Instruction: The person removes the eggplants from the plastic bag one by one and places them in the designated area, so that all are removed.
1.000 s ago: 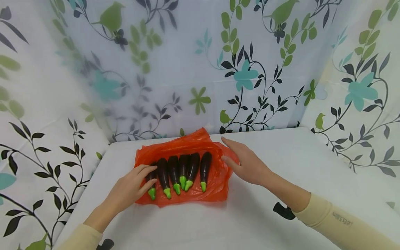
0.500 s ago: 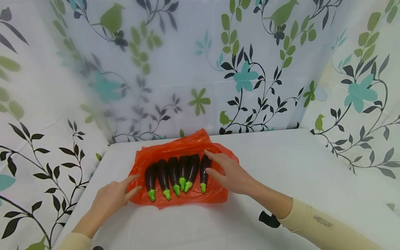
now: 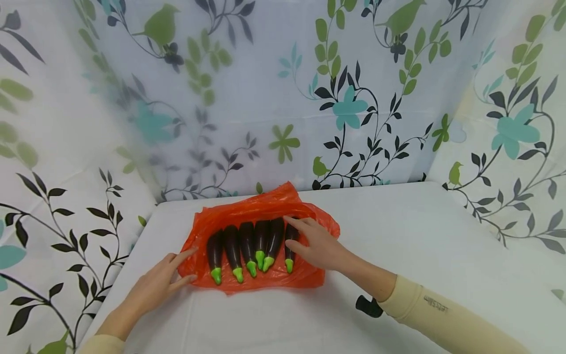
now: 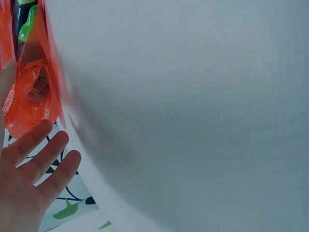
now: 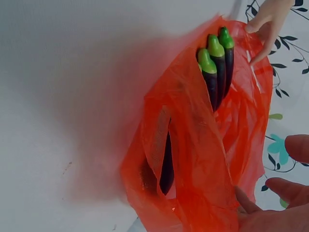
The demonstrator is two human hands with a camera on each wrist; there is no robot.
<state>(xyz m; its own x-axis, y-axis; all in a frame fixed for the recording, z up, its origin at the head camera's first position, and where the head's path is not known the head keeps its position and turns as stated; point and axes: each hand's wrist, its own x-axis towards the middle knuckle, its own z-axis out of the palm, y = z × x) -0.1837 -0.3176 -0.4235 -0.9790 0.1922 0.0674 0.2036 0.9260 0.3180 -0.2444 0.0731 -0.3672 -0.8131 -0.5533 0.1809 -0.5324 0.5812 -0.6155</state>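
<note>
While left grip and right grip, fingers apart, flank a red plastic bag, 6 dark-purple, green-stemmed eggplants lie inside, none yet lifted.

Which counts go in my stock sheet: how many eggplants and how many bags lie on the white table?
Eggplants: 6
Red plastic bag: 1
Total: 7
</note>
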